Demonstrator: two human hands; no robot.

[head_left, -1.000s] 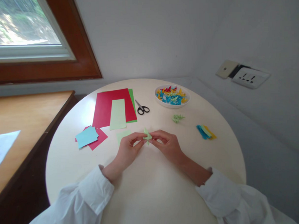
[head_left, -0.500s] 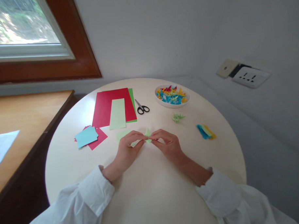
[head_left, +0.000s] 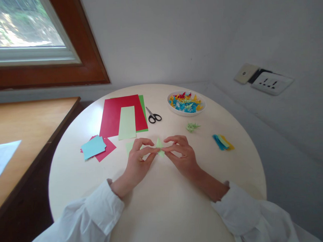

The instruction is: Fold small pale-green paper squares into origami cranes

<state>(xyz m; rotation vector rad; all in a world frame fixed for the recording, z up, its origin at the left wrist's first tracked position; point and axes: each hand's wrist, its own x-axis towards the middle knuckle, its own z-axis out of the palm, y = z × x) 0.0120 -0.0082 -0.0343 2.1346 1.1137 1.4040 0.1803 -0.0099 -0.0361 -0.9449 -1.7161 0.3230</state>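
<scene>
Between my two hands is a small piece of folded light green paper [head_left: 159, 143], its pointed end facing away from me. My left hand [head_left: 140, 158] pinches its left side between thumb and fingers. From the right, my right hand [head_left: 183, 155] pinches the opposite side the same way, the fingertips of both hands almost meeting. Partly hidden behind my left hand lies a flat light green paper [head_left: 129, 147]. To the right, beyond my right hand, sits a little heap of folded light green paper pieces [head_left: 192, 127].
On the round white table [head_left: 164, 212] lie black-handled scissors [head_left: 154, 117], red sheets [head_left: 110, 115] with a pale green strip [head_left: 127, 123], light blue squares [head_left: 93, 148] over red ones, and blue and yellow papers [head_left: 222, 142]. A white dish [head_left: 187, 113] holds many colourful folded pieces.
The upper fingers of both hands have lifted and spread a little away from the folded paper. Both pinches stay in nearly the same place.
</scene>
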